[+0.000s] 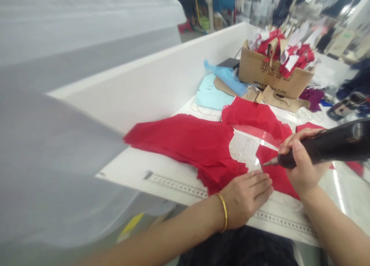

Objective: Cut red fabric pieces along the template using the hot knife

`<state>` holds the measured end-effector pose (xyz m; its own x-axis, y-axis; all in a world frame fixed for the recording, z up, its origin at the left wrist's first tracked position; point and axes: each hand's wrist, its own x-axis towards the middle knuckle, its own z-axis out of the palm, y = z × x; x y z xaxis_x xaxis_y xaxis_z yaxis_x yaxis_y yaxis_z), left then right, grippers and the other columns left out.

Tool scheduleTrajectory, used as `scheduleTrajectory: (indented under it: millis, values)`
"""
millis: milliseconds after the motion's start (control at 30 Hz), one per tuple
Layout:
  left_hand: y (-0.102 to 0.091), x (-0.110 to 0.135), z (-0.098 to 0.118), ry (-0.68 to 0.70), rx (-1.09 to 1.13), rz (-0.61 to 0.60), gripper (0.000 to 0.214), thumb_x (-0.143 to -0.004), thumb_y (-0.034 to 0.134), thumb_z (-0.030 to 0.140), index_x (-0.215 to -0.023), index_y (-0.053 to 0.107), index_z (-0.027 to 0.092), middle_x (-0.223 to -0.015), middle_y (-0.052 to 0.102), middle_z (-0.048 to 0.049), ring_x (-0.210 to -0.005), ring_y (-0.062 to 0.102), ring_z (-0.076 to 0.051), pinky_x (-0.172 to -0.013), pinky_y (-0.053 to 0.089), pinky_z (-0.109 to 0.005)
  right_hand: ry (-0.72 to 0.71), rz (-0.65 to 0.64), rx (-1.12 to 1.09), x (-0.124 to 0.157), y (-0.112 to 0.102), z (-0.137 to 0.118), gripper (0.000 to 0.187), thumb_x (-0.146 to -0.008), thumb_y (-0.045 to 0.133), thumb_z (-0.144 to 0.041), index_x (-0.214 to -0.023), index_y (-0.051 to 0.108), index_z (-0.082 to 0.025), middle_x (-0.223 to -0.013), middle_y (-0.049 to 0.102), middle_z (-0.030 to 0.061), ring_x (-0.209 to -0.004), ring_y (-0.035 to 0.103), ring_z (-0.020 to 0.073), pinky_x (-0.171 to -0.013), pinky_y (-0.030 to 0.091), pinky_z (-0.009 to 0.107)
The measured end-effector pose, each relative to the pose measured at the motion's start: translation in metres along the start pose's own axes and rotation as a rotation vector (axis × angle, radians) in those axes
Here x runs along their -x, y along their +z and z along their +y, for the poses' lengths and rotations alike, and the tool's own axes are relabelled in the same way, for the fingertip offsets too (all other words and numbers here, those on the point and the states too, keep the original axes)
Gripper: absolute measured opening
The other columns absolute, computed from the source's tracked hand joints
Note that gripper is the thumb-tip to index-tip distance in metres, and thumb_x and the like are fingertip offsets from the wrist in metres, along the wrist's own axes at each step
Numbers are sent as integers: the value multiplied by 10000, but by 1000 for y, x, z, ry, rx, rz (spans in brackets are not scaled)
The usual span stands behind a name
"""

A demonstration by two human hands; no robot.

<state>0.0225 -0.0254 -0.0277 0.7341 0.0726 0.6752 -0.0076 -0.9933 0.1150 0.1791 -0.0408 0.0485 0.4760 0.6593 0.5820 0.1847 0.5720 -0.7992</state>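
My right hand (306, 164) is wrapped round a black handheld tool (332, 144) with a thick body and a pointed metal tip. Its tip points left, at the edge of a red fabric piece (277, 177). Flat beside the tip lies my left hand (245, 196), fingers stretched out and pressing down on what looks like a clear plastic sheet (256, 165). A speckled white patch (244, 146) shows between the red pieces. To the left spreads a stack of red fabric (182, 143), and more red fabric (254, 114) lies behind the patch.
A measuring tape (179, 186) runs along the table's front edge. Behind the fabric stands a cardboard box (268, 75) heaped with red and white scraps. Light blue paper (214, 92) and brown card pieces (277, 98) lie before it. A white panel (162, 71) borders the table's left side.
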Motion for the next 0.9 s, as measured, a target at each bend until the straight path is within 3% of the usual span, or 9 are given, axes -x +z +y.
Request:
scheduleTrajectory:
  millis: [133, 367, 567, 767, 900]
  values:
    - [0, 3, 0, -7, 2, -36, 316, -973, 439, 56, -1157, 694, 74, -1174, 748, -156, -1180, 670, -222, -1064, 562, -405, -4, -5, -7, 2, -2, -3, 229, -855, 615, -108, -1016, 537, -251, -685, 592, -84, -532, 604, 118, -510, 536, 269]
    - [-9, -4, 0, 30, 64, 17, 326, -1000, 396, 74, -1053, 718, 72, -1033, 766, -140, -1042, 708, -196, -1033, 570, -352, 1, -101, 3, 9, -16, -17, 276, -888, 636, -126, -1092, 548, -290, -695, 612, -88, -538, 611, 118, -532, 549, 263]
    - [-11, -4, -1, 40, 61, 6, 299, -993, 422, 86, -1036, 717, 64, -1027, 763, -146, -1035, 704, -203, -1030, 569, -356, 1, -71, -37, 12, -13, -17, 207, -868, 639, -107, -966, 535, -257, -711, 595, -84, -527, 603, 109, -497, 537, 251]
    - [-23, -2, 6, 63, 32, -30, 307, -988, 419, 59, -1018, 724, 76, -1029, 767, -130, -1013, 710, -194, -1024, 570, -340, -27, -71, -38, 3, -17, -17, 268, -881, 645, -133, -1079, 557, -291, -706, 606, -82, -539, 601, 111, -520, 535, 249]
    - [-23, -9, 2, 53, -28, -107, 341, -993, 386, 52, -1058, 719, 86, -1093, 759, -150, -1060, 700, -200, -1010, 583, -350, -74, 6, -19, -14, -20, -3, 252, -858, 667, -152, -1045, 541, -265, -671, 614, -87, -522, 599, 111, -529, 539, 254]
